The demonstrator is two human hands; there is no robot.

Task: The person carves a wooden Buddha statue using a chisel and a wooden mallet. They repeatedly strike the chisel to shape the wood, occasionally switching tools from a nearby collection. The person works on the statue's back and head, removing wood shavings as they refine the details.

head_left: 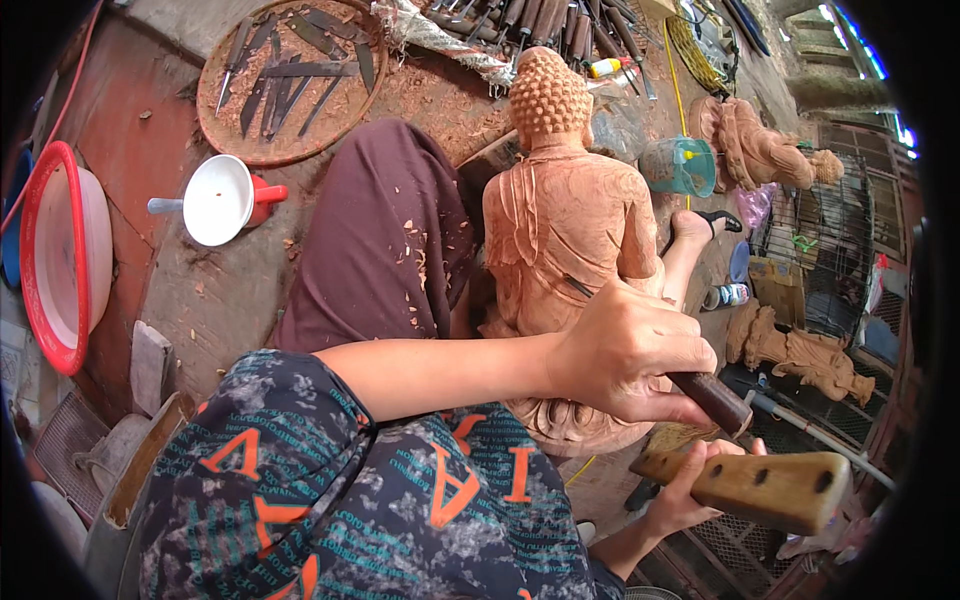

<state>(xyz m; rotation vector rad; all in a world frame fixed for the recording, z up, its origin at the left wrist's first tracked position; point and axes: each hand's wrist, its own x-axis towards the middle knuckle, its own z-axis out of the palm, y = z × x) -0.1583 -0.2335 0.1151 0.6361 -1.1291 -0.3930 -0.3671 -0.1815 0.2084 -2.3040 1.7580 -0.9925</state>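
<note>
A carved wooden seated figure point(565, 215) with a knobbed head stands before me, its back toward me. My left hand point(630, 350) is wrapped round the dark wooden handle of a chisel point(718, 402). The chisel's blade points to the figure's lower back; my fingers partly hide it, and I cannot tell whether its tip touches the wood. Lower right, my right hand point(682, 497) grips a block-shaped wooden mallet point(775, 488) with dark spots on its side. The mallet is close to the butt of the chisel handle.
A round tray point(207, 118) of blades stands far left, with several chisels point(545, 20) at the far side. A white-and-red mug point(219, 200) and red-rimmed basin point(65, 345) are at left. Right are a green cup point(665, 168) and carved figures point(765, 145).
</note>
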